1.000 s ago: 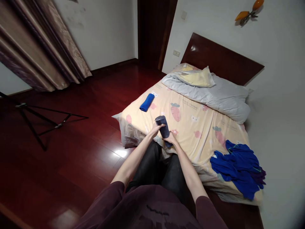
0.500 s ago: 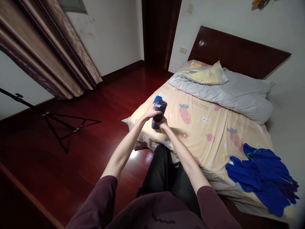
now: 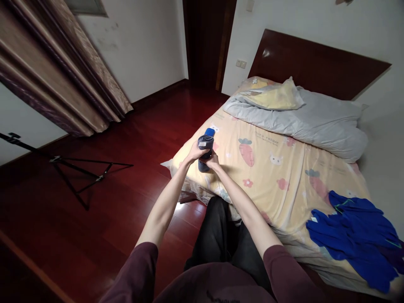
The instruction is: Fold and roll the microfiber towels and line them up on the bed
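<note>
A rolled-up dark blue-grey cloth garment [image 3: 205,142] is held upright over the near left part of the bed, its spiral end facing up. A small pale label shows near that end. My left hand [image 3: 196,152] is closed around its upper left side. From the right, my right hand [image 3: 212,160] grips the roll lower down. Just behind the roll, a bright blue folded or rolled cloth [image 3: 210,132] rests on the bed; its lower part is hidden.
Blue clothes [image 3: 353,237] lie spread on the bed's near right corner. A grey quilt [image 3: 315,120] is bunched below the headboard [image 3: 315,63]. On the left stand a black tripod [image 3: 75,168] and a curtain [image 3: 69,75]. The patterned sheet [image 3: 268,202] covers the bed.
The rolled garment and both hands have shifted slightly left, and the roll stands a little straighter. More of the blue cloth behind it shows. The camera view has turned slightly.
</note>
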Demonstrator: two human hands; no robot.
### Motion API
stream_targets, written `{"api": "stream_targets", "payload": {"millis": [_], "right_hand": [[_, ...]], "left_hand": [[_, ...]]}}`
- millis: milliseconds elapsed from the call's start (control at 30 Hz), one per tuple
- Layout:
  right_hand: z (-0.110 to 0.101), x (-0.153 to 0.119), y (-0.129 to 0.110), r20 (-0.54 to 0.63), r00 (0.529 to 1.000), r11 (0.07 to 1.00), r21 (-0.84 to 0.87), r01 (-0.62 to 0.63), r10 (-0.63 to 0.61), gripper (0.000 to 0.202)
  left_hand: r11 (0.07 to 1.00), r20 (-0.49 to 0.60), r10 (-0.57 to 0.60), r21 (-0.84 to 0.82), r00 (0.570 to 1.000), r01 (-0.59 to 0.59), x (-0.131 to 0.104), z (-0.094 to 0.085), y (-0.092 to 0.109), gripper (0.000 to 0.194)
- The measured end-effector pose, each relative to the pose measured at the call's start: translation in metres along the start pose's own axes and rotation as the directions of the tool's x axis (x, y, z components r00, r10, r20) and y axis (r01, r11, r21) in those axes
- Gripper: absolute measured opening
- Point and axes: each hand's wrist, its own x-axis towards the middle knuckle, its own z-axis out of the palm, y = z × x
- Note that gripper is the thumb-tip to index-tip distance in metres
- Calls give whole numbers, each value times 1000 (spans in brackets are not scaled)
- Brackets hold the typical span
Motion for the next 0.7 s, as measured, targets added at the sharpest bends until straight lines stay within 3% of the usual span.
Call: {"api": "stream_targets", "payload": {"millis": [367, 700], "right_hand": [[-11, 3, -9, 5, 1000, 998, -65, -27, 27, 72], [-12, 2, -10, 15, 999, 996, -81, -46, 47, 74]], "left_hand": [[1000, 32, -4, -15, 999, 5, 6, 1, -11, 52], [998, 47, -31, -56, 998, 33, 6, -2, -22, 47]]}}
